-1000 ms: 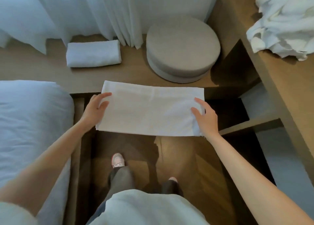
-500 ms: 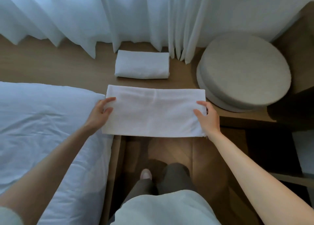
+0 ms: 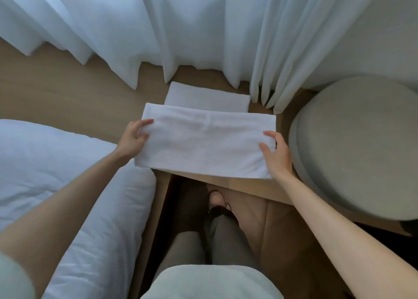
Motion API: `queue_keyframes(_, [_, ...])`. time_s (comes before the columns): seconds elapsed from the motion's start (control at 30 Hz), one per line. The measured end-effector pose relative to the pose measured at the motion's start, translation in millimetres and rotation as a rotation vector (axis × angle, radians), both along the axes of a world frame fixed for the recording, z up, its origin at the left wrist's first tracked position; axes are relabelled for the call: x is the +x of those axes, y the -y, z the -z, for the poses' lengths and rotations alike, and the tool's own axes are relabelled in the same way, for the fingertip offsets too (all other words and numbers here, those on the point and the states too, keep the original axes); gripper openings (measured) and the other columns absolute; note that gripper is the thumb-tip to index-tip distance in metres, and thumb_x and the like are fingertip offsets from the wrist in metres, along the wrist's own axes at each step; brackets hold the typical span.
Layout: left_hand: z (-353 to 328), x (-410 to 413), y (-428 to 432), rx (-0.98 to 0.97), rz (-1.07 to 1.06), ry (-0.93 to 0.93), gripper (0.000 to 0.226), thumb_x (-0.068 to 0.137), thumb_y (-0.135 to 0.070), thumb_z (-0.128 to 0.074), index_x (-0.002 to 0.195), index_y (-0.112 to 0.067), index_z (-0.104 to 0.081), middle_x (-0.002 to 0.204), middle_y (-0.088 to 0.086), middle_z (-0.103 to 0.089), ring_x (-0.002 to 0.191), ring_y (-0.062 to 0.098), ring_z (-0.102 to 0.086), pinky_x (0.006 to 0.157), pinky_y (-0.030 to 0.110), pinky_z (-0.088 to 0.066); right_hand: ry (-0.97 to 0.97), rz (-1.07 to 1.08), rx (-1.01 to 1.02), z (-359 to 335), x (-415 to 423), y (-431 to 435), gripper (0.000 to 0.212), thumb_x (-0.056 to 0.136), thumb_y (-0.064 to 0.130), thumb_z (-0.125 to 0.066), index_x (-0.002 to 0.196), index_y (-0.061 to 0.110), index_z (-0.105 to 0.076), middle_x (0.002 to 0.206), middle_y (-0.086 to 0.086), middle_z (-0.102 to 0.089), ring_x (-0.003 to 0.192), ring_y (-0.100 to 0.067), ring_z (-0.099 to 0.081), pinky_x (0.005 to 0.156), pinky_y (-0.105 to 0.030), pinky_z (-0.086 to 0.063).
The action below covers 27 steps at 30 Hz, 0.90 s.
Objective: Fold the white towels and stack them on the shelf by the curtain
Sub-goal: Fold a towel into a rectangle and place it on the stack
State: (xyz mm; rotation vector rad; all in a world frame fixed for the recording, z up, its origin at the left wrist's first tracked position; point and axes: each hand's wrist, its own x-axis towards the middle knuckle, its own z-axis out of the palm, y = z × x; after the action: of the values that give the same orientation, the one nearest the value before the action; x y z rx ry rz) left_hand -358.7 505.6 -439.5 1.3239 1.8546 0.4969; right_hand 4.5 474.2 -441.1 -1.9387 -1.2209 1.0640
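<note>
A folded white towel is held flat between both hands above the wooden shelf. My left hand grips its left end, thumb on top. My right hand grips its right end, fingers over the edge. Just beyond it a second folded white towel lies on the shelf under the white curtain; the held towel covers its near edge.
A round grey cushion sits on the shelf at the right, close to my right hand. A white duvet covers the bed at the left. My legs and a shoe stand on the wooden floor below.
I have stepped closer to the shelf and both hands have carried the towel forward, so it now overlaps the near edge of the towel lying by the curtain.
</note>
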Motion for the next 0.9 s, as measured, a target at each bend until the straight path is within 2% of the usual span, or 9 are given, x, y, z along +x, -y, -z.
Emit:
queue_keyframes(0.1, [13.1, 0.5, -42.6, -0.005, -0.022, -0.015, 0.042, 0.095, -0.002, -0.045, 0.131, -0.022, -0.053, 0.112, 0.002, -0.038, 0.102, 0.015, -0.040, 0.095, 0.026, -0.034, 0.012, -0.023, -0.024, 13.2, -0.8, -48.3, 0.031, 0.096, 0.014, -0.052, 0.126, 0.019, -0.051, 0.133, 0.003, -0.050, 0.123, -0.017, -0.045, 0.106, -0.035, -0.039])
queue_keyframes(0.17, [25.7, 1.9, -66.8, -0.011, -0.039, -0.024, 0.042, 0.095, -0.002, -0.044, 0.131, -0.023, -0.052, 0.112, 0.002, -0.037, 0.103, 0.014, -0.039, 0.094, 0.023, -0.032, 0.018, -0.015, -0.031, 24.9, -2.9, -75.6, 0.031, 0.096, 0.014, -0.052, 0.126, 0.020, -0.051, 0.133, 0.002, -0.049, 0.123, -0.019, -0.045, 0.105, -0.039, -0.040])
queue_keyframes(0.37, [77.7, 0.1, -127.8, -0.041, -0.066, -0.054, 0.045, 0.096, 0.000, -0.039, 0.133, -0.022, -0.051, 0.114, 0.003, -0.036, 0.103, 0.012, -0.038, 0.091, 0.020, -0.029, 0.029, 0.006, -0.055, 78.1, -13.6, -133.3, 0.032, 0.096, 0.012, -0.052, 0.126, 0.022, -0.051, 0.133, 0.002, -0.049, 0.122, -0.019, -0.046, 0.104, -0.037, -0.041])
queue_keyframes(0.53, [126.5, -4.4, -177.0, -0.058, -0.001, -0.070, 0.044, 0.096, -0.001, -0.038, 0.133, -0.022, -0.050, 0.114, 0.002, -0.036, 0.100, 0.015, -0.039, 0.091, 0.024, -0.031, 0.029, 0.076, -0.057, 132.1, -18.7, -162.8, 0.032, 0.095, 0.012, -0.053, 0.123, 0.026, -0.052, 0.120, 0.014, -0.047, 0.117, -0.012, -0.046, 0.102, -0.036, -0.042])
queue_keyframes(0.77, [185.5, -4.1, -227.3, -0.058, -0.014, -0.059, 0.045, 0.095, -0.001, -0.038, 0.130, -0.026, -0.052, 0.115, 0.002, -0.035, 0.099, 0.015, -0.039, 0.092, 0.023, -0.033, 0.006, 0.113, -0.046, 188.3, -21.9, -198.5, 0.030, 0.094, 0.013, -0.054, 0.116, 0.034, -0.050, 0.113, 0.019, -0.046, 0.107, -0.004, -0.045, 0.085, -0.019, -0.039])
queue_keyframes(0.9, [207.5, -3.0, -246.5, -0.049, 0.004, -0.051, 0.044, 0.096, -0.002, -0.038, 0.129, -0.026, -0.052, 0.122, 0.004, -0.037, 0.106, 0.018, -0.039, 0.096, 0.027, -0.033, 0.014, 0.152, -0.040, 209.2, -20.7, -212.5, 0.032, 0.093, 0.010, -0.053, 0.120, 0.028, -0.052, 0.117, 0.016, -0.048, 0.108, -0.002, -0.044, 0.081, -0.006, -0.036])
